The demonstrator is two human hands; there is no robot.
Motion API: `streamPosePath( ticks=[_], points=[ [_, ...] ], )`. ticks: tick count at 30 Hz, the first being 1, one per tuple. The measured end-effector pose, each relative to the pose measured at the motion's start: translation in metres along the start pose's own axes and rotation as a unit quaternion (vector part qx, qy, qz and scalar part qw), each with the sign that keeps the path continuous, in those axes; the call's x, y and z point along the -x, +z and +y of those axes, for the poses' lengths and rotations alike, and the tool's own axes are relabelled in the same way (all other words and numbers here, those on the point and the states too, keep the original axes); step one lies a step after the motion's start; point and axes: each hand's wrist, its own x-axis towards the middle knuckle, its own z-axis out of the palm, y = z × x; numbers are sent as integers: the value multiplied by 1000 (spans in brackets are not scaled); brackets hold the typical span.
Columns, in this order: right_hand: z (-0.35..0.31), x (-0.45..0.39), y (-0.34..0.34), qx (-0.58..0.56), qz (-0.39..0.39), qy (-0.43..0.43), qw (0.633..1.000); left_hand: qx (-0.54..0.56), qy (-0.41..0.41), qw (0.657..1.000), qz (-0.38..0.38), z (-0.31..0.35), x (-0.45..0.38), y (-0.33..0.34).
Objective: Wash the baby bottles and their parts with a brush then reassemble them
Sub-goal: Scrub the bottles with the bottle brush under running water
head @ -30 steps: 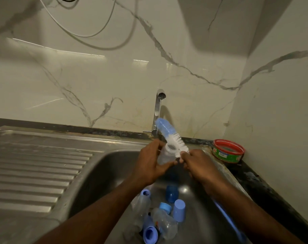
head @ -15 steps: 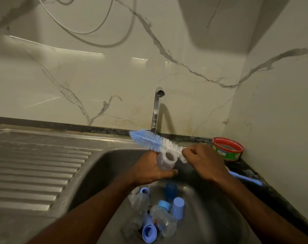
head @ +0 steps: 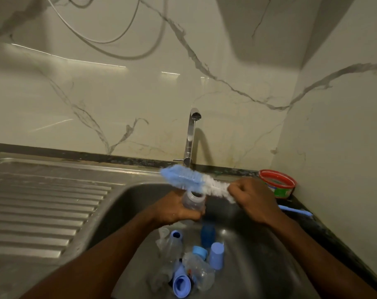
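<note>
Still early going by the look of it. Left hand gripping a clear plastic bottle upright over the sink, mouth open. Right hand clamping the bottle brush at its white bristles, blue fluffy tip pointing to 10 o'clock, lying across just above the bottle mouth, not inside. Down at 6 o'clock, waiting in the steel basin: more see-through bottles, blue caps, a collar ring. Nothing reassembled yet. Red-rimmed tub sitting at 3 o'clock.
</note>
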Motion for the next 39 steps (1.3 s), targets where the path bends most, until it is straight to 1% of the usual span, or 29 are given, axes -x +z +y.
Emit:
streamPosePath(
  ticks=[1,3,4,5,8,10,11,13,15,18,20,22,24,27,28,29,31,33,34,35,36,37,38,39],
  points=[
    [9,3,-5,-17,2,8,1000,15,17,1000,19,-1,2,-5],
    [19,7,-6,-26,-2,21,999,18,31,999,21,0,5,-7],
    [16,7,-2,-12,-8,22,1000,6,29,1000,1,4,4,-4],
    [9,5,4,-1,-11,14,1000,-4,23,999,-34,9,2,2],
    [-14,-3,19,-5,-12,-24,1000,20,14,988,-153,25,-3,17],
    [-13,-5,18,6,-16,-38,999,25,17,982,-184,27,-4,19],
    [-7,-4,14,5,-16,-37,999,14,16,984,-178,25,-5,16],
    [8,0,7,-13,-10,-27,1000,-15,14,992,-128,18,-4,7],
    [20,2,2,-39,7,-22,999,-5,23,994,-106,11,-3,1],
    [15,-1,8,-59,15,-33,998,-4,35,990,-139,16,-5,9],
    [1,-2,17,-67,-8,-68,995,1,27,985,-172,16,-9,18],
    [-9,-2,21,-68,-17,-86,994,3,17,983,-181,14,-9,18],
    [-6,-2,15,-64,-16,-65,996,1,10,988,-156,10,-4,9],
    [13,0,2,-45,-21,5,999,38,2,998,-48,2,2,-6],
    [17,1,1,-33,-20,13,999,52,6,998,-31,2,2,-7],
    [18,1,3,-18,-24,15,999,53,6,998,-31,2,0,-4],
    [7,0,13,-3,-45,10,999,45,-3,997,-66,4,-4,6],
    [-5,0,21,-36,-55,12,998,50,-5,993,-106,3,-7,12],
    [-9,-1,21,-46,-51,16,997,53,-4,993,-102,2,-7,12],
    [-9,-2,17,-41,-45,17,998,62,-3,996,-69,2,-5,10],
    [-7,-2,12,-30,-36,14,999,80,-2,997,-9,1,-3,6],
    [-4,-1,7,-22,-23,8,999,121,-3,991,60,0,-1,3],
    [0,3,4,-22,-5,0,1000,171,-9,978,118,-3,0,-1],
    [0,8,4,-24,16,-10,1000,210,-17,964,162,-5,-1,-3]
  ],
)
